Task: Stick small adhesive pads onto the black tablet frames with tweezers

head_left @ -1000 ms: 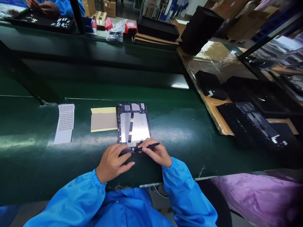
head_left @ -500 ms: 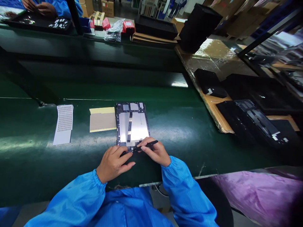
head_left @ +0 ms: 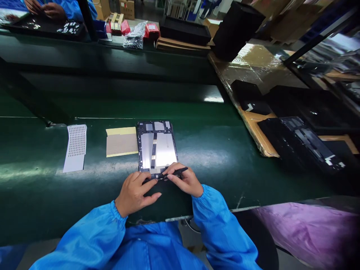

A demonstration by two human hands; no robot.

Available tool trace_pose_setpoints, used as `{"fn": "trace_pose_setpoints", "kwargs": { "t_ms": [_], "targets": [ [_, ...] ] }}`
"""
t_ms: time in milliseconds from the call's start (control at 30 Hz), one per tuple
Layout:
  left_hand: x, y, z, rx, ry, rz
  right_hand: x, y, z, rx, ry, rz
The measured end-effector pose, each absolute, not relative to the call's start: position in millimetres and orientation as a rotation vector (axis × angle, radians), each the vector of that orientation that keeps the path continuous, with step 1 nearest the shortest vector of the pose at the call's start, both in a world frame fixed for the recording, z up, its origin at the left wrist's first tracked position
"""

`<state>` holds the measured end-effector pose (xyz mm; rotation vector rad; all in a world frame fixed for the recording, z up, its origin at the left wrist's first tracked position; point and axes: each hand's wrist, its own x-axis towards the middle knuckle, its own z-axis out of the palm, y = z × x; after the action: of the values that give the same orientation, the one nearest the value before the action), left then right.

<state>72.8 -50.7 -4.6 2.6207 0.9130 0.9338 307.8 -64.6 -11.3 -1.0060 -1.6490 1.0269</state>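
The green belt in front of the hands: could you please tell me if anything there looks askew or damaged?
Nothing stands out. The dark tablet frame with silver panels, the tan card sheet and the white perforated sheet lie flat and roughly parallel on the green belt, with no visible spill or damage.

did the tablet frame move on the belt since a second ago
No. The tablet frame lies right against the tan sheet as before; the small shift in view is the camera's.

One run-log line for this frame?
left hand: touching tablet frame near edge | right hand: holding black tool | frame flat on green belt
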Motion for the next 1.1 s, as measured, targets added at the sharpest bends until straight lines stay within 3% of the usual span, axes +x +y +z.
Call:
{"fn": "trace_pose_setpoints", "kwargs": {
  "t_ms": [600,833,1100],
  "targets": [
    [74.9,-51.2,-3.2,2.616,0.919,0.926,310.3,-63.3,-12.1,-0.975,-1.689,0.949],
    [75.1,-52.7,-3.0,2.621,0.932,0.918,308.3,-65.5,-11.7,-0.926,-1.47,1.115],
    [74.2,-52.7,-4.6,2.631,0.908,0.958,307.6,-63.6,-7.3,-0.89,-1.628,0.927]
  ]
}}
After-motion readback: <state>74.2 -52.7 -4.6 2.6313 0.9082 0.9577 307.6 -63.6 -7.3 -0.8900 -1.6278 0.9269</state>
